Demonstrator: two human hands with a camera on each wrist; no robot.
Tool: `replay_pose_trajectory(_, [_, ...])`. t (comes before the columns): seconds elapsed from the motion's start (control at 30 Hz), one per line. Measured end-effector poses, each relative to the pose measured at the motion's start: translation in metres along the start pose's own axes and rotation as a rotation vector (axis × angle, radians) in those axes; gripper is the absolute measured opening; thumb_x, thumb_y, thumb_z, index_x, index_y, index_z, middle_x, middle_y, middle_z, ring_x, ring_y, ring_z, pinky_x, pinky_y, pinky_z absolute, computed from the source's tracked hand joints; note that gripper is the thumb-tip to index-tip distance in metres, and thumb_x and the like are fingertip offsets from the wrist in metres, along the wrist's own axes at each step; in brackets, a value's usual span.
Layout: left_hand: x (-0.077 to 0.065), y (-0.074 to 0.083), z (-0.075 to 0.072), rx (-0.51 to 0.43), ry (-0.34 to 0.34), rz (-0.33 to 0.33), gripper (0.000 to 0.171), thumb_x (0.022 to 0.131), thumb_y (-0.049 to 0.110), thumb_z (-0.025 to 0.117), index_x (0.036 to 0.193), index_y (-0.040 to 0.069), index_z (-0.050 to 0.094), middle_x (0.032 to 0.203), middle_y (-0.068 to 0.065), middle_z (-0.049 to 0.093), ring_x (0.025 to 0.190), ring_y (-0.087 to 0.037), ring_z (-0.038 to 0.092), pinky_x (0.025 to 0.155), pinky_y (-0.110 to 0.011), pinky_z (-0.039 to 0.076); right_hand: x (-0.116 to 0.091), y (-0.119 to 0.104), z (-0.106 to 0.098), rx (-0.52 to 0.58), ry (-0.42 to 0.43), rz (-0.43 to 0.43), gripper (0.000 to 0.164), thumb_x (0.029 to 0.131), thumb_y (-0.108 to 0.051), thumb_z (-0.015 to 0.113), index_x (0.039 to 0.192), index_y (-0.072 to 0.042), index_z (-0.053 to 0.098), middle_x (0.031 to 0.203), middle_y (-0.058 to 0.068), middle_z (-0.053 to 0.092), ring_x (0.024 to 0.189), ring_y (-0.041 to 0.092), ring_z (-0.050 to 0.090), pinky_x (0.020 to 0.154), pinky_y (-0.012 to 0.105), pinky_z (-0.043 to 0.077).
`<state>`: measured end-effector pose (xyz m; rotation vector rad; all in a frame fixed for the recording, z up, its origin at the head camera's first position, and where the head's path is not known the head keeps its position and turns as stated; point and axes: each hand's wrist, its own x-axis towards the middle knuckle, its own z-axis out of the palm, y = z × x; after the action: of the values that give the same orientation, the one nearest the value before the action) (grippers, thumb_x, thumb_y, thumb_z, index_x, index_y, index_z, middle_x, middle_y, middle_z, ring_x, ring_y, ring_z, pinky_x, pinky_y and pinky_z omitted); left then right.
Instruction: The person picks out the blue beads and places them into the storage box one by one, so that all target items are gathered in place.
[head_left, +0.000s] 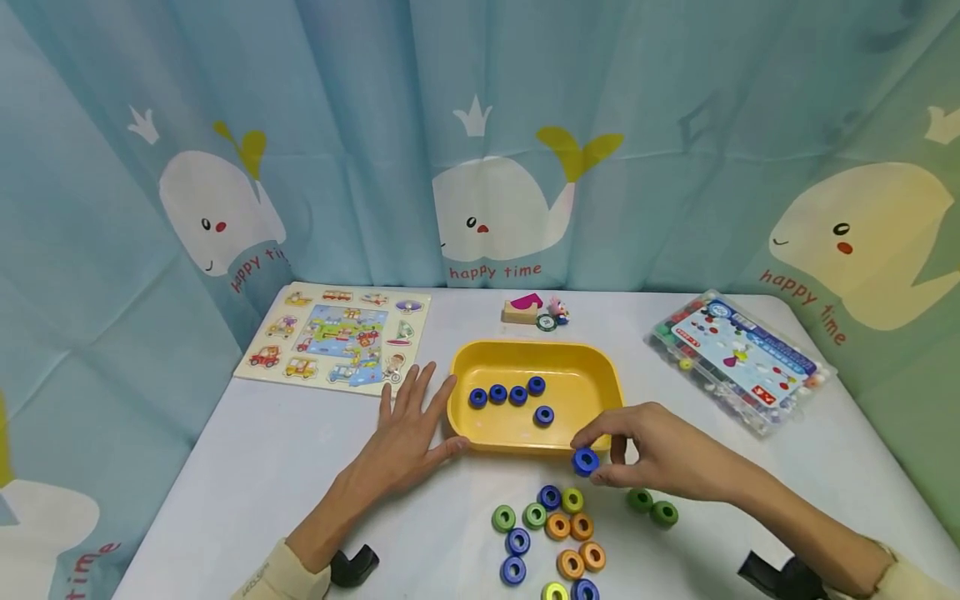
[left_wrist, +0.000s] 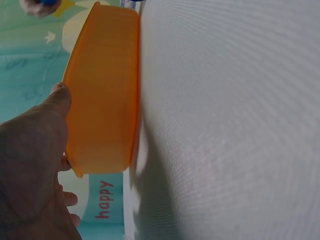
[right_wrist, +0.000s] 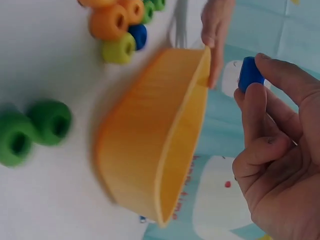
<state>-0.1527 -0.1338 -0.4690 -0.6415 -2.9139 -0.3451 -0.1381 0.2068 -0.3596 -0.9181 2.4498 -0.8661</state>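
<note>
Between thumb and fingertips, my right hand pinches a blue ring bead just in front of the yellow tray. In the right wrist view the same blue bead is seen edge-on, off the table. My left hand lies at the tray's left end with fingers spread, the thumb touching its rim. Several blue ring beads sit inside the tray. Nearer me, loose ring beads lie on the table: blue, orange, light green and yellow.
Two dark green beads lie below the right forearm. A wooden picture puzzle board is at the back left. At the back right stands a clear bead case with a printed label. Small toys sit behind the tray.
</note>
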Motion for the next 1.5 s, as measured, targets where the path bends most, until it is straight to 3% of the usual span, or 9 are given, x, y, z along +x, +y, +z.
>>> replay_pose_trajectory(0.13, [0.000,0.000,-0.001,-0.003,-0.006,-0.007,0.087,0.082,0.077,0.030,0.151,0.026,0.012,0.155,-0.009,0.002,0.139,-0.032,-0.001,0.103,-0.063,0.007,0.026,0.004,-0.007,-0.025,0.040,-0.067,0.027,0.082,-0.034,0.071,0.108,-0.030,0.065,0.091,-0.015,0.063,0.067,0.007,0.057,0.056,0.024,0.048])
replay_pose_trajectory(0.37, [-0.001,0.000,-0.002,-0.019,0.000,-0.002,0.086,0.083,0.076,0.030,0.151,0.026,0.013,0.155,-0.009,0.002,0.139,-0.032,-0.001,0.103,-0.063,0.007,0.082,0.021,-0.005,-0.068,0.009,-0.113,0.029,0.080,-0.031,0.074,0.108,-0.025,0.068,0.096,-0.015,0.064,0.073,0.006,0.059,0.062,0.025,0.049])
replay_pose_trajectory(0.67, [0.000,-0.001,-0.001,-0.031,-0.013,0.003,0.085,0.083,0.076,0.029,0.151,0.028,0.009,0.155,-0.008,0.001,0.139,-0.030,-0.003,0.103,-0.063,0.005,0.123,0.046,0.009,-0.066,-0.128,-0.108,0.027,0.079,-0.027,0.076,0.105,-0.021,0.071,0.083,-0.011,0.064,0.065,0.015,0.055,0.058,0.025,0.047])
replay_pose_trajectory(0.87, [0.001,-0.001,-0.002,-0.031,-0.017,-0.009,0.086,0.082,0.077,0.029,0.151,0.028,0.010,0.155,-0.008,0.002,0.139,-0.030,-0.002,0.103,-0.062,0.006,0.133,0.054,0.020,-0.044,-0.190,-0.144,0.022,0.080,-0.024,0.075,0.102,-0.020,0.072,0.081,-0.007,0.066,0.063,0.019,0.053,0.053,0.022,0.041])
replay_pose_trajectory(1.03, [0.002,0.000,-0.002,-0.032,-0.032,-0.018,0.087,0.082,0.077,0.029,0.151,0.028,0.010,0.155,-0.007,0.001,0.139,-0.031,-0.001,0.104,-0.062,0.005,0.134,0.055,0.025,-0.070,-0.213,-0.144,0.022,0.081,-0.021,0.074,0.102,-0.021,0.072,0.090,-0.010,0.067,0.069,0.017,0.054,0.057,0.021,0.044])
replay_pose_trajectory(1.3, [0.002,0.001,-0.002,-0.033,-0.031,-0.019,0.087,0.082,0.077,0.030,0.151,0.028,0.011,0.155,-0.007,0.002,0.139,-0.031,-0.001,0.104,-0.062,0.005,0.131,0.057,0.029,-0.136,-0.196,-0.187,0.024,0.082,-0.020,0.073,0.105,-0.022,0.071,0.094,-0.014,0.066,0.071,0.014,0.054,0.056,0.021,0.043])
replay_pose_trajectory(1.5, [0.001,0.001,0.000,-0.035,-0.031,-0.028,0.087,0.082,0.076,0.031,0.151,0.028,0.010,0.155,-0.008,0.001,0.139,-0.030,-0.001,0.104,-0.061,0.005,0.129,0.054,0.029,-0.172,-0.175,-0.154,0.030,0.082,-0.024,0.073,0.112,-0.023,0.069,0.102,-0.015,0.065,0.081,0.016,0.057,0.067,0.024,0.047])
